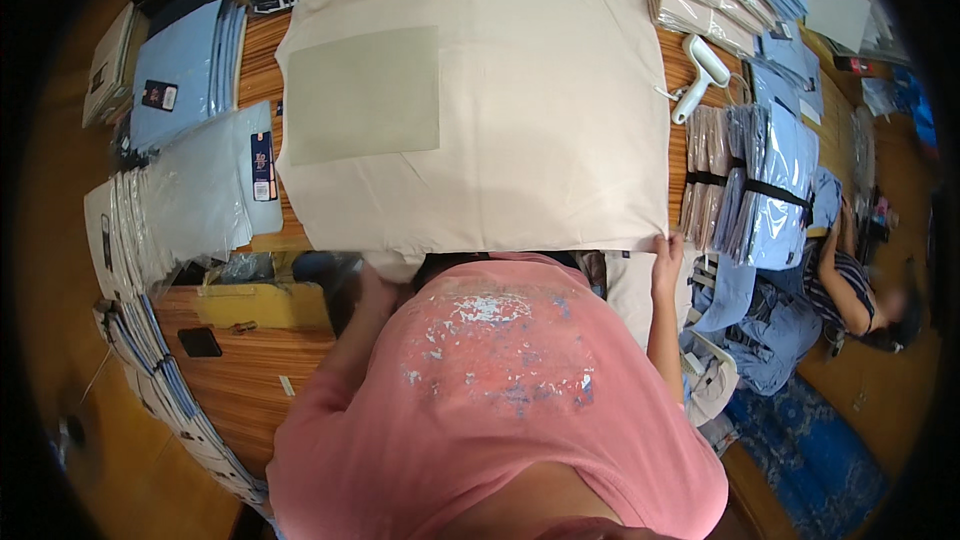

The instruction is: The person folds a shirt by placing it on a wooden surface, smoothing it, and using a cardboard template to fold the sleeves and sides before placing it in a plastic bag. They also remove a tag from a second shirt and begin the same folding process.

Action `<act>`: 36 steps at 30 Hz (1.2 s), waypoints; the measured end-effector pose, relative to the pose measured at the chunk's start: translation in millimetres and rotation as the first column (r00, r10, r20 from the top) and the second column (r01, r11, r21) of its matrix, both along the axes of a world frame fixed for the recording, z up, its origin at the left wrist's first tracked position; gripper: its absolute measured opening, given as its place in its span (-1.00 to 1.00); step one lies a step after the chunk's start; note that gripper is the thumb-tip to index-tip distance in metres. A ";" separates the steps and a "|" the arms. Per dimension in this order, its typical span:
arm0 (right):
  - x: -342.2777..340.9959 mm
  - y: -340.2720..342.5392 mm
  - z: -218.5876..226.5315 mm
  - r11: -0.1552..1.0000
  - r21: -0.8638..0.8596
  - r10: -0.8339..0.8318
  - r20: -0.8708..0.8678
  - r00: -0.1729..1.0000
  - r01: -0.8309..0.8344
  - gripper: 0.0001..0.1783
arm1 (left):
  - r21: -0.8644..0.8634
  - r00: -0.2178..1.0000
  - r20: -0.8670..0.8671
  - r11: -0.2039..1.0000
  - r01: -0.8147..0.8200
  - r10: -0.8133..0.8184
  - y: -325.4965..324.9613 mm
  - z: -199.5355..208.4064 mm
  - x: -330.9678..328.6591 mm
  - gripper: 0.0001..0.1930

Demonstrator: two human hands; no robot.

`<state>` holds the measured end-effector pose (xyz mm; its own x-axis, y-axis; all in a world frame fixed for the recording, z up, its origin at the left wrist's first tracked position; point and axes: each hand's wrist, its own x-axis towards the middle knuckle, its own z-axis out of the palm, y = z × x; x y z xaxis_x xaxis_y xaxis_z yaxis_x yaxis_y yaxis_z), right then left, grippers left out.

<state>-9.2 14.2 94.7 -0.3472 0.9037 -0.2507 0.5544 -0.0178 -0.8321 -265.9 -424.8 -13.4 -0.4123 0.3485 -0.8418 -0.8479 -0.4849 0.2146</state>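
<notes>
Across the striped wood-grain table (263, 60), a broad beige cloth garment (540, 90) lies spread nearly flat, its lower edge toward the wearer's body; a smooth grey-green rectangular sheet (365, 95) rests on its left part. At the near right corner, the right hand (667, 265) pinches the garment's hem between thumb and fingers. The left hand (375, 290), blurred and shadowed, is by the hem's near left end, where fabric droops; whether it grips cannot be told. To the left, a navy tag (262, 165) with pale printing shows on a glossy clear plastic bag (195, 185), and a dark label (160, 95) marks a folded light-blue shirt (180, 50). To the right, a white T-shaped hand tool (702, 75) lies beside plastic-wrapped garments (785, 150) bound with a black strap (780, 196). Cracked, flaking print covers the wearer's pink top (480, 350).
</notes>
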 end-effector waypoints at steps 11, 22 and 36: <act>-119.7 94.7 41.1 0.866 -0.494 -0.221 -0.516 0.828 -0.077 -0.67 | -0.274 0.505 -0.819 0.959 0.070 -0.271 132.4 223.1 -132.2 -0.55; -175.1 134.3 47.9 0.728 -0.595 -0.095 -0.580 0.809 -0.341 -0.67 | -0.909 -0.730 -0.036 0.325 -0.259 -0.683 211.7 121.2 -262.0 -0.67; -206.1 159.6 27.1 0.813 -0.555 -0.162 -0.504 0.848 -0.175 -0.74 | -0.742 -0.620 -0.128 0.490 -0.457 -0.774 241.5 106.8 -262.0 -0.86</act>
<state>-215.3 173.8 121.7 -0.5781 0.6507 -0.4923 0.0575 -0.5694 -0.8201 -527.9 -183.2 93.3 -0.4404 0.8277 0.3478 0.8842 0.3327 0.3278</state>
